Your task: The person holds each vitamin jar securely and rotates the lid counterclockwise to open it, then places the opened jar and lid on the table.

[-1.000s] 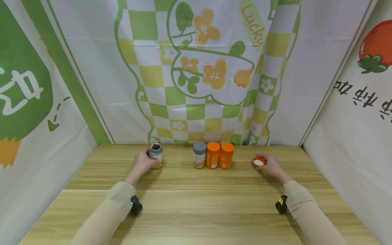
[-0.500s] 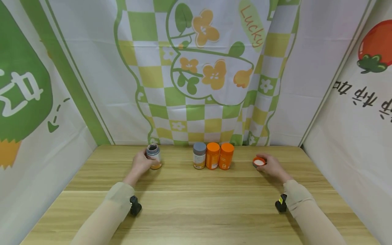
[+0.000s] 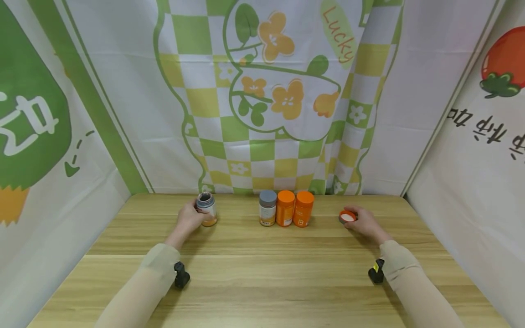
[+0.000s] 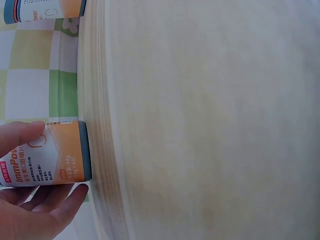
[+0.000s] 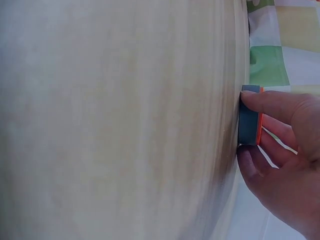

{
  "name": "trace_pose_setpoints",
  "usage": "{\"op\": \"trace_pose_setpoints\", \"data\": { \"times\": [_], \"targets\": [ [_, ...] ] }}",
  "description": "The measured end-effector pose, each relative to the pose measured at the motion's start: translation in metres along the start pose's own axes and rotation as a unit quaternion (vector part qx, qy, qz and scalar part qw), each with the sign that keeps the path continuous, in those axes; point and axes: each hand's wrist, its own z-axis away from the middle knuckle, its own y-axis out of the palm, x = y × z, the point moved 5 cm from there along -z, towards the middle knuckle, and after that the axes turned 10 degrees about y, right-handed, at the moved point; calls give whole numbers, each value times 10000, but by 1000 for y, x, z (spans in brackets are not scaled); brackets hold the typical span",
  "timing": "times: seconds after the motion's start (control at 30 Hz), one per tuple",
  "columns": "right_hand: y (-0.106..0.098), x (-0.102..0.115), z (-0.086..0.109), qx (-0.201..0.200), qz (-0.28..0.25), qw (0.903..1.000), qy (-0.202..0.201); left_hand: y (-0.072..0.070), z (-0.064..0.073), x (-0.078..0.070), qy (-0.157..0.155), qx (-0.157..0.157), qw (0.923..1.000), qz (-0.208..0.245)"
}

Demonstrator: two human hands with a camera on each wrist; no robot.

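Observation:
At the left of the table, my left hand [image 3: 191,218] grips a pill bottle [image 4: 50,157] with thumb and fingers on opposite sides. In the head view the bottle has no lid on, and its dark mouth faces up. Its label is white and orange with printed text. Off to the right, my right hand [image 5: 285,135] pinches a grey bottle lid [image 5: 249,115] between thumb and fingers, low at the table surface. The lid lies upside down, its orange rim and white lining facing up in the head view.
Between the hands stand a grey-capped bottle [image 3: 268,209] and two orange bottles, a middle one [image 3: 285,209] and a right one [image 3: 303,209], in a row near the back of the wooden table [image 3: 270,273]. A patterned curtain [image 3: 270,155] hangs behind them.
The open bottle's mouth has shifted slightly left in my left hand's grip, mostly in the first half second. The lid has moved a touch to the right; the row of bottles stays put.

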Motion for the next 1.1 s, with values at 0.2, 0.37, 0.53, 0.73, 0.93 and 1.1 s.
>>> {"op": "trace_pose_setpoints", "data": {
  "times": [0.2, 0.37, 0.53, 0.73, 0.93, 1.1],
  "targets": [
    [0, -1, -1, -30, 21, 10000, 15, 0, 0, 0, -55, 73, 10000, 39],
    [0, 0, -1, -34, 54, 10000, 25, 0, 0, 0, -44, 98, 9999, 60],
    [-1, 2, 0, -59, -15, 10000, -4, 0, 0, 2, 46, 149, 9999, 54],
    [-3, 1, 4, -14, -338, 9994, -51, 0, 3, 1, 122, 201, 9997, -29],
    [-6, -5, 8, 58, -543, 9985, -80, -3, 8, -3, -7, 177, 9998, -130],
    [-11, -8, 12, 0, -538, 9985, -143, -8, 13, -10, -105, 12, 9999, -56]
  ]
}}
